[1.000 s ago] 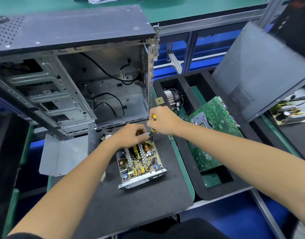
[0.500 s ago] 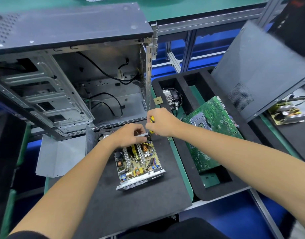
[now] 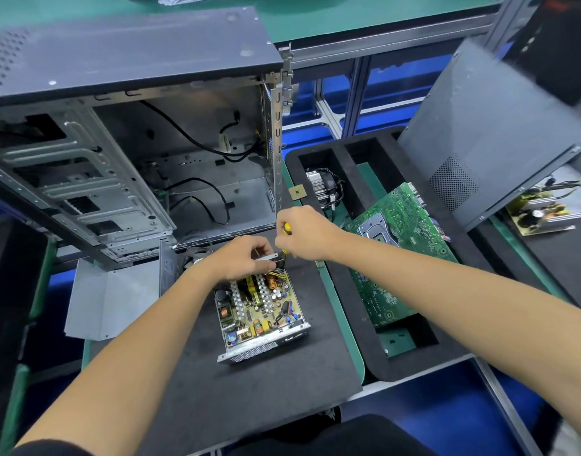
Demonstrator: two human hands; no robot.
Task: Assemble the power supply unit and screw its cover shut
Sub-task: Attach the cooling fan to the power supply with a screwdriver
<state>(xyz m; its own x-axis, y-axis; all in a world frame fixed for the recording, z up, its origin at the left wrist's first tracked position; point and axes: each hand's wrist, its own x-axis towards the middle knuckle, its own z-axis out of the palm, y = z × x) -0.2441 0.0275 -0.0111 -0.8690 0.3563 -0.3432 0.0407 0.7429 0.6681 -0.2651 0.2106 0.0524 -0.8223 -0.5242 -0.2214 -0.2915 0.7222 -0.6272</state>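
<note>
Right hand [image 3: 307, 233] grips the yellow screwdriver [image 3: 286, 228]; left hand [image 3: 246, 258] pinches the far wall of the open power supply [image 3: 259, 311], centre frame. A slipping tip could gouge the wires.

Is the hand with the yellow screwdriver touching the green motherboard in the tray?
Apart. In the head view the right hand grips the screwdriver over the power supply unit; black foam shows between it and the motherboard.

I see a yellow-handled screwdriver [image 3: 286, 227], a tan board [image 3: 259, 307] studded with orange and blue parts, a green motherboard [image 3: 397, 258], a black mat [image 3: 249, 390], grey perforated panel [image 3: 486, 133]; the surface [image 3: 315, 18] looks green.
</note>
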